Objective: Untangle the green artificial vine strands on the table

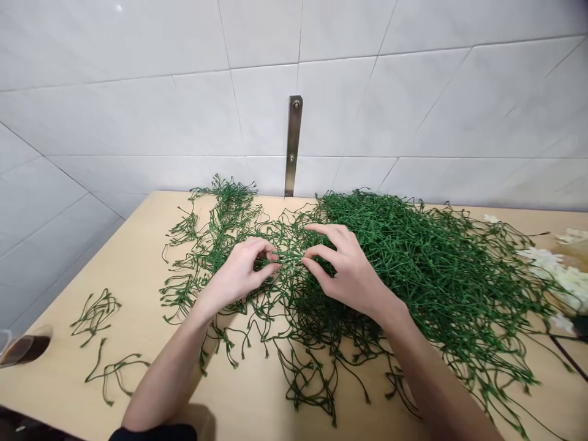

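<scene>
Thin green stems with small budded tips cover much of the wooden table. On the right they form a large dense pile [413,263]; a looser heap [225,214] spreads at the left. My left hand [250,269] is between the two, its thumb and fingers closed around the ends of some green stems. Facing it, a short distance to the right, my right hand [340,263] pinches the stems with thumb and forefinger, the other fingers extended. A few stems stretch between the two hands.
A cup of dark liquid [32,348] stands at the table's left edge, near small loose stem clusters [95,313]. White flowers [569,278] lie at the far right. Behind the table [138,257] rises a tiled wall [184,116] with a metal bracket [294,144].
</scene>
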### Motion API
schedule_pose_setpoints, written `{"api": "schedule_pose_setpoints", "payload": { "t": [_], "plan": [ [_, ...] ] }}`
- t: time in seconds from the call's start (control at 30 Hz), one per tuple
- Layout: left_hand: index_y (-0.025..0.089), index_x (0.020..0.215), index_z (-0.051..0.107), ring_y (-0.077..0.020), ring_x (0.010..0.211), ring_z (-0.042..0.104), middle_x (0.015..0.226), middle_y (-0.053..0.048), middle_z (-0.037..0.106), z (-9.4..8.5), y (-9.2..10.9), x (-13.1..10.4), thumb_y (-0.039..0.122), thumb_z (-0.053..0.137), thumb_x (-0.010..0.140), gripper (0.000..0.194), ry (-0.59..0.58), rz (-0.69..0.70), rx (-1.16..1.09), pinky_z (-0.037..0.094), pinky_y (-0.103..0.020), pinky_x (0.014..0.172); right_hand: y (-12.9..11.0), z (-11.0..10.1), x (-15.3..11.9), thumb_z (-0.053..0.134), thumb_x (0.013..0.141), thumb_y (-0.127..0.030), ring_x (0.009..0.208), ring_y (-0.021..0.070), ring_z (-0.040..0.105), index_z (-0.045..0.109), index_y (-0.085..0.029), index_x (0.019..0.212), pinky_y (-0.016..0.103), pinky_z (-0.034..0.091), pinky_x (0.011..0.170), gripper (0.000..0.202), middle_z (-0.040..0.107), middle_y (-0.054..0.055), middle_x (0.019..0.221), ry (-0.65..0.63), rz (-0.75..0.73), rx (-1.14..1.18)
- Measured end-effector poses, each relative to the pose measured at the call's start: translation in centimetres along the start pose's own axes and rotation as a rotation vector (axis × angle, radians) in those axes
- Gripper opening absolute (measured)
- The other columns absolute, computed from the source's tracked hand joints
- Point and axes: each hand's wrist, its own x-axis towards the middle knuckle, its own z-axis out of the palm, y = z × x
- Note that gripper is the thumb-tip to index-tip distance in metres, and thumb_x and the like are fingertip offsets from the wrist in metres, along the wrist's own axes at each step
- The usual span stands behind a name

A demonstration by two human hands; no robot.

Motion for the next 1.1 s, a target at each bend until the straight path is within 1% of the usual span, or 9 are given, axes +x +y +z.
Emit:
{"api": "schedule_pose_setpoints", "payload": {
  "t": [0.1,0.23,0.37,0.5,0.57,0.67,0.8,0.93,1.1],
  "plan": [
    [0.019,0.083,0.056,-0.0202,0.086,0.056,0.089,-0.004,0.063,0.7,-0.7,0.1,0.017,0.056,0.084,0.002,-0.014,-0.015,0.068,0.046,-0.035,0.078,-0.3,0.1,0.1,0.053,0.094,-0.023,0.121,0.0332,0.046,0.065,-0.018,0.086,0.054,0.040,0.098,0.015,0.055,0.015,0.134,0.030,0.015,-0.111],
    [0.018,0.079,0.054,-0.0213,0.090,0.055,0.089,-0.005,0.060,1.3,-1.7,0.3,0.002,0.047,0.075,0.018,-0.015,0.002,0.140,0.046,-0.036,0.081,-0.5,0.6,0.0,0.051,0.096,-0.027,0.125,0.0379,0.041,0.066,-0.017,0.087,0.058,0.035,0.098,0.020,0.049,0.018,0.139,0.000,0.018,-0.250],
    [0.020,0.100,0.059,-0.0218,0.089,0.057,0.091,-0.003,0.061,0.5,-1.6,0.3,0.016,0.060,0.082,0.019,-0.060,-0.019,0.056,0.046,-0.037,0.081,-0.2,1.0,-0.2,0.047,0.098,-0.028,0.128,0.0398,0.038,0.066,-0.016,0.087,0.060,0.034,0.097,0.024,0.044,0.021,0.142,-0.074,0.060,-0.259],
    [0.024,0.128,0.040,-0.0190,0.085,0.059,0.091,0.001,0.058,-0.6,-0.7,-0.1,0.032,0.079,0.072,0.068,-0.067,-0.095,-0.176,0.047,-0.033,0.078,0.2,0.9,-0.1,0.052,0.096,-0.030,0.138,0.0430,0.028,0.067,-0.017,0.084,0.063,0.029,0.102,0.023,0.035,0.020,0.151,-0.009,0.082,-0.206],
    [0.023,0.119,0.040,-0.0176,0.087,0.059,0.090,0.001,0.058,-0.8,-0.4,-0.1,0.035,0.073,0.079,0.053,-0.008,-0.096,-0.279,0.048,-0.032,0.080,0.4,0.9,0.0,0.052,0.097,-0.029,0.137,0.0386,0.035,0.066,-0.017,0.085,0.060,0.028,0.105,0.022,0.046,0.018,0.145,-0.003,0.039,-0.140],
    [0.020,0.096,0.054,-0.0160,0.085,0.058,0.089,-0.001,0.061,-0.6,-0.3,0.1,0.034,0.055,0.093,0.014,0.068,-0.045,-0.235,0.047,-0.032,0.081,0.5,1.0,0.0,0.050,0.098,-0.025,0.110,0.0247,0.059,0.063,-0.018,0.095,0.046,0.039,0.102,0.015,0.070,0.010,0.109,-0.062,-0.013,0.030],
    [0.021,0.102,0.068,-0.0186,0.098,0.056,0.101,-0.003,0.063,0.1,-0.8,0.3,0.027,0.059,0.093,0.014,0.065,0.069,-0.038,0.044,-0.037,0.092,0.2,1.4,0.1,0.047,0.098,-0.019,0.088,0.0202,0.061,0.061,-0.015,0.104,0.035,0.050,0.082,0.015,0.071,0.007,0.096,-0.143,-0.026,0.120],
    [0.028,0.121,0.068,-0.0216,0.100,0.047,0.100,-0.005,0.053,0.9,-1.1,0.1,0.027,0.060,0.092,0.029,0.030,0.057,0.118,0.043,-0.042,0.094,0.1,1.6,0.0,0.045,0.099,-0.017,0.088,0.0213,0.060,0.062,-0.013,0.111,0.038,0.051,0.083,0.021,0.069,0.009,0.097,-0.232,-0.038,0.119],
    [0.031,0.115,0.073,-0.0244,0.096,0.040,0.091,-0.005,0.046,1.5,-0.4,0.1,0.040,0.064,0.089,0.029,-0.027,0.028,0.209,0.041,-0.048,0.095,0.5,1.9,-0.2,0.048,0.097,-0.019,0.085,0.0222,0.057,0.065,-0.015,0.108,0.040,0.052,0.079,0.020,0.068,0.009,0.091,-0.261,-0.037,0.100]
  ]
}}
